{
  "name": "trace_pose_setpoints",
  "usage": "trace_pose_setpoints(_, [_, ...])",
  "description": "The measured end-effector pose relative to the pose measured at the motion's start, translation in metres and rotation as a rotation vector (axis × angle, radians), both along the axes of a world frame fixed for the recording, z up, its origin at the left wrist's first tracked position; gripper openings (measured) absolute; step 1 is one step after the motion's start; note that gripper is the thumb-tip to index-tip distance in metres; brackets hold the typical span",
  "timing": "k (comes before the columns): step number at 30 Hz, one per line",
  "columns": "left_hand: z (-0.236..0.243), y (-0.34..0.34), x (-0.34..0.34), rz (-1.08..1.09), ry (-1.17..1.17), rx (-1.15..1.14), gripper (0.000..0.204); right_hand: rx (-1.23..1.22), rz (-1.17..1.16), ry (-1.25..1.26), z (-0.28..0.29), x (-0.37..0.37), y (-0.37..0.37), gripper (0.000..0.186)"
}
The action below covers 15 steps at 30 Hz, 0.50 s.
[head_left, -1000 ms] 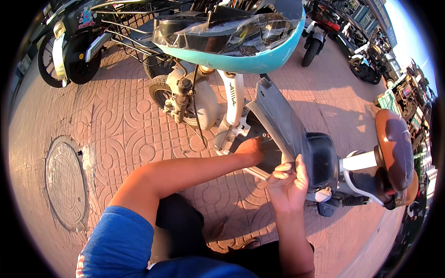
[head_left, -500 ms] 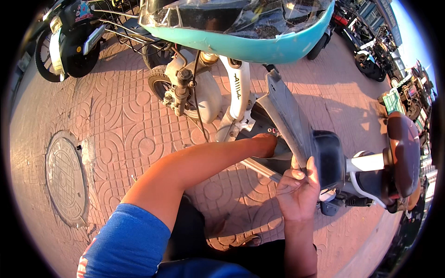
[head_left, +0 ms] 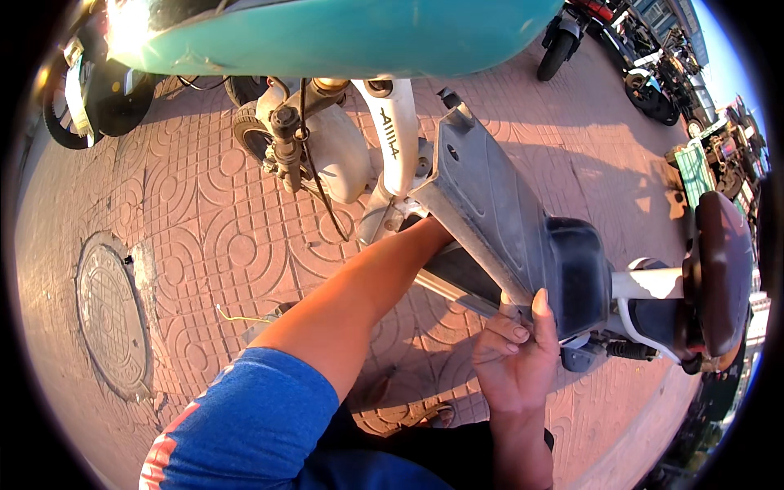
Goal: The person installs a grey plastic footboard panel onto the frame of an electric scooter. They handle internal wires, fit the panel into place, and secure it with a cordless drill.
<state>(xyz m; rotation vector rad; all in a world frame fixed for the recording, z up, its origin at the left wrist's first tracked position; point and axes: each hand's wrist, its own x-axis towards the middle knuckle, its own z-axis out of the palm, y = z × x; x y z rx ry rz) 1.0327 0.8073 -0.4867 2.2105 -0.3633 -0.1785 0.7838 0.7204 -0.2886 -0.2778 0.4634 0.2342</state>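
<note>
A grey plastic floorboard cover (head_left: 498, 192) of an electric scooter is tilted up over the open compartment (head_left: 465, 278) in the frame. My right hand (head_left: 516, 359) pinches the cover's near lower edge between thumb and fingers. From the lower left, my left forearm (head_left: 359, 286) reaches in beneath the cover, and the hand itself is hidden there, so its fingers and whatever they touch do not show. Just left of the cover rises the scooter's white front tube (head_left: 388, 135). Behind the cover sits a black plastic housing (head_left: 576, 273).
Overhead curves the scooter's turquoise front shell (head_left: 327, 41). Its front wheel (head_left: 253, 135) is at the upper left, and its brown seat (head_left: 723, 273) at the right. Red patterned paving (head_left: 212, 212) holds a round manhole cover (head_left: 113, 302). Other parked scooters (head_left: 653, 94) line the back.
My left hand has gone deeper under the floorboard cover, out of sight. The cover's upper face shows more now. The turquoise shell has shifted left and up in view.
</note>
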Motion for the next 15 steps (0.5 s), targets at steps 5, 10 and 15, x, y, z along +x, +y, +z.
trace_pose_setpoints(5, [0.002, 0.003, -0.013, -0.055, -0.070, 0.023, 0.031, 0.015, 0.030, -0.090, -0.008, 0.004, 0.003, 0.037])
trace_pose_setpoints(10, [0.037, 0.029, -0.032, -0.192, -0.252, -0.022, 0.030, 0.001, -0.004, -0.081, -0.018, 0.003, 0.000, 0.036])
trace_pose_setpoints(15, [0.085, 0.074, -0.057, -0.307, -0.443, -0.066, 0.029, -0.019, -0.011, -0.045, -0.019, 0.007, 0.006, 0.031])
